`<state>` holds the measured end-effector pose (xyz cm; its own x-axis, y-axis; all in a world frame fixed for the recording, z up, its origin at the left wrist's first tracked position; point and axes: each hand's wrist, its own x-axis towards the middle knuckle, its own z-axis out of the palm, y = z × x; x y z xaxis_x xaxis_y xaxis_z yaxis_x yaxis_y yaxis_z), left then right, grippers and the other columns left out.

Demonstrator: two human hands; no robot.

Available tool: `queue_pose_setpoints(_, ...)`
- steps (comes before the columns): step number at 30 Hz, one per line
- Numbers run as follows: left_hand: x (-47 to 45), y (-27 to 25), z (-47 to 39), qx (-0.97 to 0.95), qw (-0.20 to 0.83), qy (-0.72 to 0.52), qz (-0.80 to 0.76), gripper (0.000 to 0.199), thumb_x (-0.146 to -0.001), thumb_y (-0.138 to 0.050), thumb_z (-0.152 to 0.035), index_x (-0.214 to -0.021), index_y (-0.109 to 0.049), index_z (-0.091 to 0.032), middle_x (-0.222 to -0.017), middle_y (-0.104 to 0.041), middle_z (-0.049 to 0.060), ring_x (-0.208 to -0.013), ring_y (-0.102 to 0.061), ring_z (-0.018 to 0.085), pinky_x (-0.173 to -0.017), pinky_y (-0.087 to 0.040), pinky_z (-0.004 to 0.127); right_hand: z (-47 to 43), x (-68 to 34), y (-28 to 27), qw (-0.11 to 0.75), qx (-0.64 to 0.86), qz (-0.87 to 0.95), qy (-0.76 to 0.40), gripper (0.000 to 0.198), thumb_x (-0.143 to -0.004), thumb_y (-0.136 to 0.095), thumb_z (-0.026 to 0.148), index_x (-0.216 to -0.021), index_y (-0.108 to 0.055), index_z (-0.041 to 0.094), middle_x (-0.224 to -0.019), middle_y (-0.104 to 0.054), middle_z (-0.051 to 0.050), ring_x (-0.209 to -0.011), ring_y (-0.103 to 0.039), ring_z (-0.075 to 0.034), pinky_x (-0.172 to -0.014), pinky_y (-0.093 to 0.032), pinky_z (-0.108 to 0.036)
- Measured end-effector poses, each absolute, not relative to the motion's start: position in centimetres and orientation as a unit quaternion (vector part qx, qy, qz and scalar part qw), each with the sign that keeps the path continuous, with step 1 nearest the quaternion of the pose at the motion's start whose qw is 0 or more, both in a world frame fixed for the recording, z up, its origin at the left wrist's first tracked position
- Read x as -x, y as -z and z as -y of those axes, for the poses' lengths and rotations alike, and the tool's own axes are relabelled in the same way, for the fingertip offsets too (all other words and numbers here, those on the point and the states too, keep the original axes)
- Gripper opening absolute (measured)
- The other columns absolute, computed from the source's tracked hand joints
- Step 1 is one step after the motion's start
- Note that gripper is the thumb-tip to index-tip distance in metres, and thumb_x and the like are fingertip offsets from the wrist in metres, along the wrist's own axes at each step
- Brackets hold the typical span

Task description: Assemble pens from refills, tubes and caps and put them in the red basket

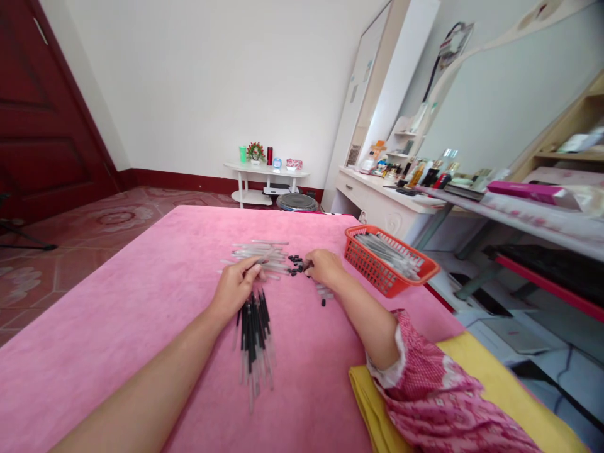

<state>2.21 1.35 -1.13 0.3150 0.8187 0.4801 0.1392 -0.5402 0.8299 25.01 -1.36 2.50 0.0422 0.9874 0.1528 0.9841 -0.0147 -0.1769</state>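
My left hand [238, 284] is closed in a pinch on a pale, see-through pen barrel [267, 256], above a loose pile of similar clear barrels [257, 250]. My right hand [324, 267] reaches to the edge of a cluster of small black pen caps [296, 263], its fingertips together on one black cap [308, 271]; the fingers partly hide it. Below my left hand lies a bundle of pen refills [255, 324], black at the far end and clear toward me. Several small clear pieces [324, 291] and one black cap [323, 302] rest beneath my right wrist.
An orange basket [394, 267] full of clear barrels stands right of my right hand on the pink table cover [141, 302]. A folded yellow cloth [363, 402] lies under my right sleeve. Behind are a small white stand [255, 168] and a dressing table [372, 198] with bottles.
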Motion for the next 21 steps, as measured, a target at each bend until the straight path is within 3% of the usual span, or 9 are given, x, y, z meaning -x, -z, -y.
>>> queue_pose_setpoints(9,-2.0,0.8,-1.1,-0.773,0.304,-0.444,-0.337,0.035,-0.085,-0.045,-0.032,-0.108,-0.064,-0.014,-0.073,-0.067,0.003,-0.075,-0.062,0.02,-0.079,-0.045,0.031,1.4,-24.2,-2.6,0.14,0.719,0.681,-0.01,0.011,-0.073,-0.061,0.025,-0.08,-0.069,0.022,-0.09,-0.069,-0.005,-0.09,-0.061,-0.021,-0.072,-0.043,-0.028)
queue_pose_setpoints(12,-2.0,0.9,-1.2,-0.773,0.299,-0.44,-0.345,0.038,-0.085,-0.045,-0.032,-0.112,-0.062,-0.013,-0.072,-0.067,0.003,-0.075,-0.062,0.019,-0.079,-0.045,0.031,1.0,-23.8,-2.8,0.294,0.68,0.669,-0.062,0.015,-0.076,-0.058,0.023,-0.088,-0.066,0.02,-0.087,-0.068,-0.003,-0.083,-0.061,-0.017,-0.071,-0.044,-0.026)
queue_pose_setpoints(15,-2.0,0.9,-1.2,-0.775,0.297,-0.439,-0.343,0.038,-0.085,-0.045,-0.033,-0.114,-0.061,-0.013,-0.071,-0.067,0.002,-0.074,-0.062,0.019,-0.078,-0.046,0.031,0.6,-23.1,-3.1,0.468,0.594,0.625,-0.195,0.02,-0.077,-0.054,0.017,-0.094,-0.064,0.016,-0.075,-0.066,-0.001,-0.065,-0.06,-0.011,-0.061,-0.047,-0.022)
queue_pose_setpoints(21,-1.9,1.1,-1.2,-0.794,0.262,-0.426,-0.346,0.034,-0.086,-0.046,-0.031,-0.11,-0.063,-0.015,-0.072,-0.067,0.002,-0.071,-0.062,0.018,-0.071,-0.046,0.028,1.1,-22.4,-3.7,0.582,0.491,0.496,-0.417,0.02,-0.074,-0.065,0.032,-0.081,-0.062,0.014,-0.067,-0.065,-0.003,-0.053,-0.058,-0.009,-0.049,-0.05,-0.02)
